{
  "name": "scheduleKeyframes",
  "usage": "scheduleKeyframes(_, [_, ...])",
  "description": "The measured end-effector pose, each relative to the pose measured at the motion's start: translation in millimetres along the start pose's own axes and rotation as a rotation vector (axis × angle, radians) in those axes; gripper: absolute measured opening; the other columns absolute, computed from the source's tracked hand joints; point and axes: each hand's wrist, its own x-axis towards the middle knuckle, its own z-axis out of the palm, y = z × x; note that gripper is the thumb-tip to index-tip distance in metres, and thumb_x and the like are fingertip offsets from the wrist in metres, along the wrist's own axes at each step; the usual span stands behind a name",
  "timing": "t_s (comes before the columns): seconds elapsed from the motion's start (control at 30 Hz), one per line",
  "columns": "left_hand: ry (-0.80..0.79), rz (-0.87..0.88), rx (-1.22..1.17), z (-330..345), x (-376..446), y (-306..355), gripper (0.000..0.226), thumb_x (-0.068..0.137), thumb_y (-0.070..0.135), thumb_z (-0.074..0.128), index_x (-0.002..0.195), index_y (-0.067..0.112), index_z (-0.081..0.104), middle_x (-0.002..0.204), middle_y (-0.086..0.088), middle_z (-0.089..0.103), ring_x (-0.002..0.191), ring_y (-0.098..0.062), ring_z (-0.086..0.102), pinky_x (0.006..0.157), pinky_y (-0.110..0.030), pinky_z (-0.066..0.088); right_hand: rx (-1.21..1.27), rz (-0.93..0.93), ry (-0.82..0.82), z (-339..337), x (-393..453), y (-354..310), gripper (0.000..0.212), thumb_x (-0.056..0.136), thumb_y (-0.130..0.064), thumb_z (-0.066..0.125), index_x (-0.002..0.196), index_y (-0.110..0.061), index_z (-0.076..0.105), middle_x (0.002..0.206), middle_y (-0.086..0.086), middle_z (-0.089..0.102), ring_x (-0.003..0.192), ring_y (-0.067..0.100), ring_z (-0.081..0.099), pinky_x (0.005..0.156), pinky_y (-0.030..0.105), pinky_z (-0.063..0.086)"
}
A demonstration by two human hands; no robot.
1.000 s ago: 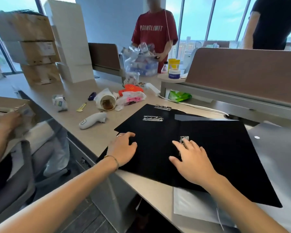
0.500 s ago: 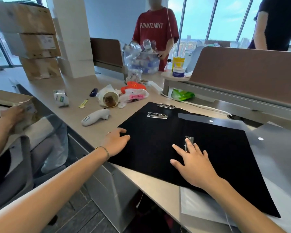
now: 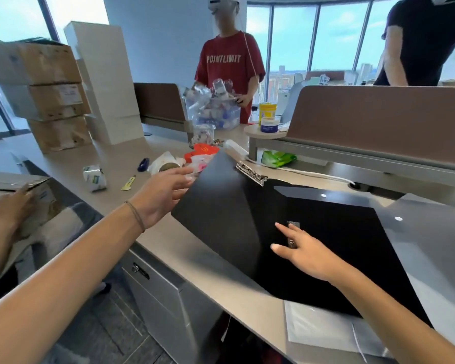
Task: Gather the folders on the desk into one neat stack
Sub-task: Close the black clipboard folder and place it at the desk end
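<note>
Left hand (image 3: 163, 195): we now lift the folder's (image 3: 313, 248) left flap, earlier flat, fingers on its edge.
Right hand (image 3: 306, 254): open, still pressing beside the clip (image 3: 291, 233).
Desk (image 3: 168, 240): under both.

Bare desk (image 3: 111, 153) left of raised folder flap (image 3: 216, 206): passable. Clutter behind flap: paper cup (image 3: 166, 164), red bag (image 3: 200, 151). Divider (image 3: 378, 119) blocks far side.

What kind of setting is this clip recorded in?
Most likely an open-plan office high in a building: a long desk with a brown divider panel, stacked cardboard boxes, and floor-to-ceiling windows looking out over a city skyline.
</note>
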Motion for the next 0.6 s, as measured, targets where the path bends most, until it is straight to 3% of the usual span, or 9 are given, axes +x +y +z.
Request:
scheduleKeyframes(0.07, [-0.076,0.032,-0.049,17,-11,10,0.033,0.097,0.013,0.054,0.125,0.021,0.068,0.121,-0.008,0.072,0.104,-0.02,0.068,0.078,-0.031,0.052,0.183,-0.026,0.073,-14,-5,-8,0.062,0.094,-0.047,0.059,0.151,-0.037,0.038,0.154,-0.003,0.042,0.14,0.017,0.041,0.114,0.028,0.024])
scheduleKeyframes(0.13, [-0.174,0.088,-0.059,37,-20,17,0.033,0.096,0.016,0.055,0.124,0.024,0.07,0.128,-0.004,0.07,0.114,-0.02,0.065,0.08,-0.033,0.052,0.279,-0.086,0.168,-29,-12,-18,0.055,0.095,-0.041,0.06,0.148,-0.037,0.044,0.142,-0.009,0.053,0.123,0.007,0.052,0.105,0.023,0.034])
scheduleKeyframes(0.27, [-0.225,0.224,-0.057,84,-28,24,0.035,0.101,0.016,0.05,0.132,0.022,0.065,0.126,0.001,0.072,0.12,-0.019,0.066,0.102,-0.042,0.052,0.421,-0.234,0.336,-67,-28,-34,0.047,0.095,-0.033,0.061,0.14,-0.043,0.051,0.122,-0.013,0.066,0.115,0.001,0.06,0.108,0.031,0.042])
scheduleKeyframes(0.33, [-0.238,0.302,-0.064,111,-31,22,0.034,0.103,0.018,0.048,0.132,0.023,0.065,0.126,0.002,0.072,0.119,-0.015,0.067,0.101,-0.039,0.052,0.476,-0.291,0.381,-89,-40,-43,0.044,0.098,-0.03,0.057,0.14,-0.043,0.05,0.114,-0.014,0.068,0.108,0.0,0.062,0.1,0.031,0.049])
scheduleKeyframes(0.4, [-0.244,0.428,0.007,135,-31,13,0.035,0.103,0.02,0.048,0.135,0.025,0.062,0.13,0.003,0.068,0.122,-0.013,0.063,0.099,-0.033,0.052,0.554,-0.322,0.376,-109,-54,-51,0.042,0.101,-0.031,0.053,0.141,-0.045,0.047,0.119,-0.008,0.068,0.108,0.007,0.066,0.092,0.036,0.057])
scheduleKeyframes(0.5, [-0.217,0.614,0.267,168,-24,-9,0.039,0.105,0.024,0.046,0.143,0.027,0.054,0.14,0.009,0.06,0.13,-0.002,0.053,0.107,-0.023,0.044,0.642,-0.29,0.36,-132,-68,-54,0.039,0.104,-0.036,0.046,0.142,-0.045,0.046,0.12,-0.003,0.068,0.102,0.018,0.072,0.084,0.042,0.061])
scheduleKeyframes(0.6, [-0.225,0.582,0.379,195,-20,-39,0.04,0.105,0.028,0.047,0.145,0.032,0.052,0.141,0.015,0.057,0.13,0.002,0.049,0.112,-0.023,0.04,0.646,-0.232,0.389,-150,-77,-43,0.034,0.104,-0.04,0.044,0.135,-0.041,0.056,0.122,-0.002,0.068,0.096,0.025,0.074,0.083,0.047,0.061])
